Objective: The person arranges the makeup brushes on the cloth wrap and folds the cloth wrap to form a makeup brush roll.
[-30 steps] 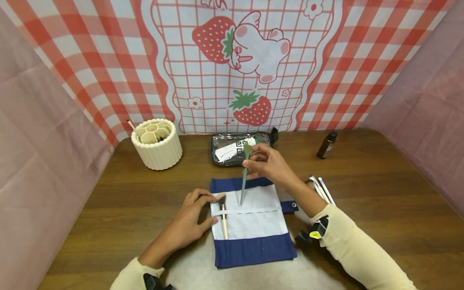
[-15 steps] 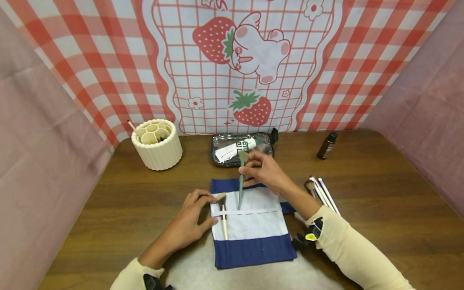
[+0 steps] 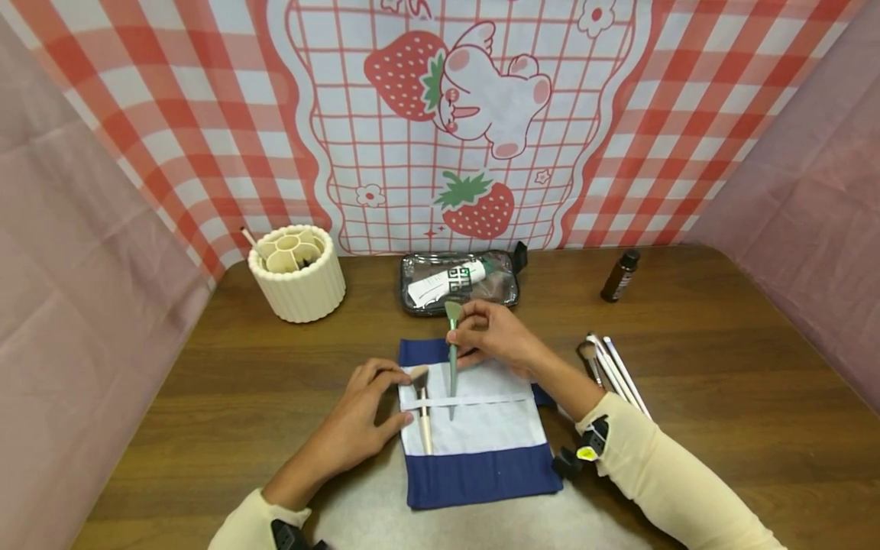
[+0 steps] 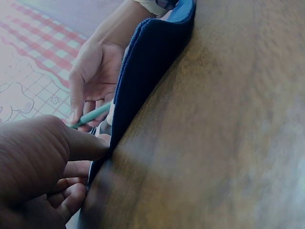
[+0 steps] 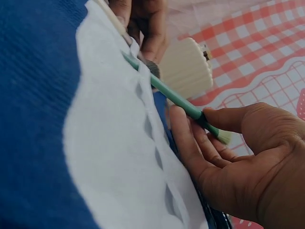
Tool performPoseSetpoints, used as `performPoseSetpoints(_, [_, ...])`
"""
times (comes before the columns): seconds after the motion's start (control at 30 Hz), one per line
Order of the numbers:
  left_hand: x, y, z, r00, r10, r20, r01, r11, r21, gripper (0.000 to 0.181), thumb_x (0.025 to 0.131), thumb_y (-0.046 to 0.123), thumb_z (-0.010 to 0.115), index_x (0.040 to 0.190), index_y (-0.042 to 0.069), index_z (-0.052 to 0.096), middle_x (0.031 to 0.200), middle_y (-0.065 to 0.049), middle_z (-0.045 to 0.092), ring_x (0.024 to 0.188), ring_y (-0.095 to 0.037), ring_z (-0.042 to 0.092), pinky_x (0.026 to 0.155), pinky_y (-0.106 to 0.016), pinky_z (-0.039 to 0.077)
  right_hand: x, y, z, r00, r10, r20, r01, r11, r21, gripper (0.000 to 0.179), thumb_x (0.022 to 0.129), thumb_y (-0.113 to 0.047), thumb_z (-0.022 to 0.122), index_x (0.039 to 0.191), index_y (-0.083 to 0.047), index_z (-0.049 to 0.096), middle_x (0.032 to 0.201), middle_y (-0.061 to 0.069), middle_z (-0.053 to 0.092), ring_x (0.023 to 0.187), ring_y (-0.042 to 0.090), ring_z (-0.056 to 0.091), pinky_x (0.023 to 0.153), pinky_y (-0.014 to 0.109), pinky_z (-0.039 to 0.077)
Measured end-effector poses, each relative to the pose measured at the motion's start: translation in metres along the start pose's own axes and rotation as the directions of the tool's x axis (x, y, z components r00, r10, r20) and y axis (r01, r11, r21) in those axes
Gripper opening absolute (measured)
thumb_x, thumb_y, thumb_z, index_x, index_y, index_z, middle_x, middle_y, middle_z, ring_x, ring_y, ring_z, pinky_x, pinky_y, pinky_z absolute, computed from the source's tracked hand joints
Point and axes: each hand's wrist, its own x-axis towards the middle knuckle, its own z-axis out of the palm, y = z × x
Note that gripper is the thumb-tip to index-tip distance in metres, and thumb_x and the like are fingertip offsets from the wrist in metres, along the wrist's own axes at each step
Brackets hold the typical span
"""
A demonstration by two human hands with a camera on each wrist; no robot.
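1. Lower centre: the brush roll (image 3: 484,472) lies open, exposing its strap (image 3: 491,400).
2. Left of centre: the left hand (image 3: 359,412) rests, fingers spread, on the roll's edge, presumably steadying it.
3. Centre: the right hand (image 3: 493,336) pinches the green brush (image 3: 453,367) near its bristles, handle under the strap, probably for control.

The right hand (image 3: 496,336) partly hides the far flap (image 3: 421,351); the right bottle (image 3: 627,263) bears lettering (image 3: 622,284) too small to read.
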Motion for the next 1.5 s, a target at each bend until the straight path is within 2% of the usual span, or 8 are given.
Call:
performPoseSetpoints(0.3, [0.000,0.000,0.000,1.000,-0.001,0.001,0.001,1.000,0.000,0.046,0.083,0.016,0.084,0.123,0.008,0.063,0.132,-0.004,0.050,0.123,-0.026,0.043,0.104,-0.048,0.040,-0.006,0.004,0.004,0.993,0.045,0.112,-0.039,0.998,-0.057,0.064,0.094,0.001,0.067,0.146,0.000,0.031,0.104,0.026,0.065,0.077,0.032,0.069,0.075,0.049,0.059])
performPoseSetpoints(0.6, [0.000,-0.001,-0.001,1.000,0.019,-0.011,-0.019,1.000,0.001,0.046,0.083,0.016,0.084,0.123,0.007,0.063,0.131,-0.006,0.050,0.123,-0.026,0.044,0.103,-0.048,0.040,-0.010,0.002,0.006,0.982,0.056,0.182,-0.027,0.987,-0.156,0.047,0.095,0.002,0.065,0.135,0.003,0.042,0.099,0.027,0.067,0.074,0.034,0.070,0.074,0.048,0.059])
performPoseSetpoints(0.8, [0.001,-0.001,-0.001,1.000,0.020,-0.014,-0.020,1.000,0.003,0.046,0.082,0.016,0.084,0.123,0.006,0.063,0.132,-0.007,0.050,0.123,-0.026,0.044,0.103,-0.048,0.041,-0.014,0.000,0.004,0.974,0.044,0.223,0.028,0.950,-0.310,0.024,0.099,-0.008,0.063,0.118,0.006,0.058,0.091,0.020,0.066,0.075,0.029,0.069,0.073,0.044,0.059])
performPoseSetpoints(1.03, [0.000,-0.001,-0.001,1.000,0.006,0.002,-0.006,1.000,-0.003,0.046,0.084,0.016,0.083,0.124,0.007,0.063,0.133,-0.006,0.050,0.124,-0.025,0.043,0.104,-0.047,0.040,-0.018,0.001,0.003,0.964,0.000,0.267,0.151,0.824,-0.546,0.018,0.101,-0.022,0.063,0.105,-0.008,0.073,0.077,0.009,0.065,0.066,0.019,0.059,0.059,0.031,0.050])
performPoseSetpoints(1.17, [0.001,-0.001,-0.002,1.000,0.002,0.007,-0.002,1.000,-0.003,0.047,0.084,0.017,0.083,0.125,0.007,0.063,0.133,-0.006,0.049,0.124,-0.025,0.042,0.105,-0.048,0.039,-0.020,0.000,0.002,0.961,-0.024,0.276,0.196,0.763,-0.616,0.020,0.101,-0.026,0.062,0.110,-0.013,0.074,0.071,0.007,0.062,0.060,0.015,0.053,0.055,0.028,0.042])
performPoseSetpoints(1.23, [0.000,-0.001,-0.002,1.000,-0.001,0.008,0.001,1.000,0.001,0.047,0.084,0.017,0.083,0.125,0.008,0.063,0.133,-0.006,0.049,0.125,-0.025,0.042,0.105,-0.048,0.039,-0.022,-0.001,0.000,0.956,-0.052,0.288,0.235,0.722,-0.651,0.023,0.102,-0.027,0.061,0.116,-0.013,0.073,0.078,0.004,0.063,0.062,0.013,0.054,0.057,0.028,0.044])
performPoseSetpoints(1.4, [0.000,-0.001,-0.001,1.000,-0.006,0.008,0.006,1.000,0.013,0.047,0.084,0.018,0.083,0.124,0.008,0.063,0.133,-0.005,0.050,0.125,-0.025,0.042,0.105,-0.048,0.039,-0.032,-0.005,-0.008,0.938,-0.194,0.286,0.345,0.572,-0.744,0.028,0.103,-0.027,0.059,0.125,-0.016,0.071,0.106,-0.004,0.065,0.077,0.012,0.058,0.065,0.030,0.049])
performPoseSetpoints(1.5, [0.001,-0.001,0.000,1.000,-0.004,0.009,0.004,1.000,0.016,0.046,0.083,0.017,0.084,0.124,0.008,0.063,0.132,-0.004,0.050,0.125,-0.025,0.042,0.105,-0.048,0.039,-0.043,-0.014,-0.017,0.940,-0.255,0.226,0.330,0.520,-0.788,0.024,0.102,-0.026,0.061,0.121,-0.016,0.072,0.104,-0.006,0.068,0.078,0.013,0.058,0.066,0.031,0.050])
